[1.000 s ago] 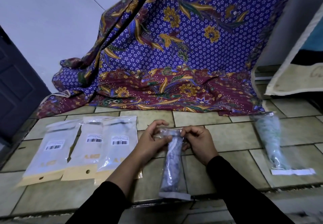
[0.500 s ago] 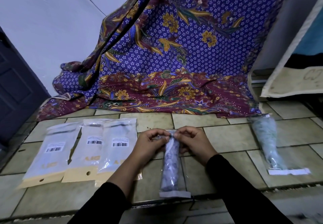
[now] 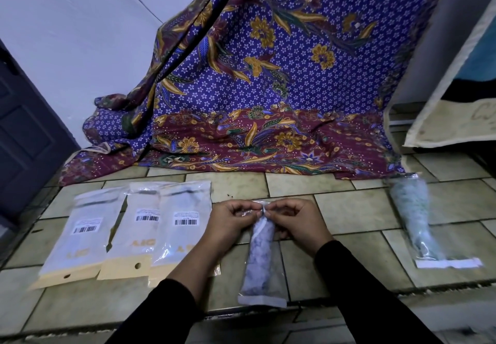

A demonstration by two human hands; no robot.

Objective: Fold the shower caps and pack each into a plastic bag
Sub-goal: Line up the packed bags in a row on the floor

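A narrow clear plastic bag (image 3: 259, 260) holding a folded bluish shower cap lies lengthwise on the tiled floor in front of me. My left hand (image 3: 230, 221) and my right hand (image 3: 294, 223) both pinch its far, open end, fingertips almost touching. A second clear bag with a greenish folded cap (image 3: 413, 217) lies on the floor at the right, apart from my hands. Three flat packets with barcode labels (image 3: 139, 231) lie side by side at the left, the nearest one partly under my left forearm.
A purple and maroon floral cloth (image 3: 268, 102) hangs down the wall and spreads over the floor behind the work spot. A dark door (image 3: 24, 134) stands at the left. A tilted beige-edged board (image 3: 451, 118) leans at the right.
My two hands have drawn closer together at the bag's far end, squeezing the opening narrower. The bag stays on the floor. The view has shifted slightly.
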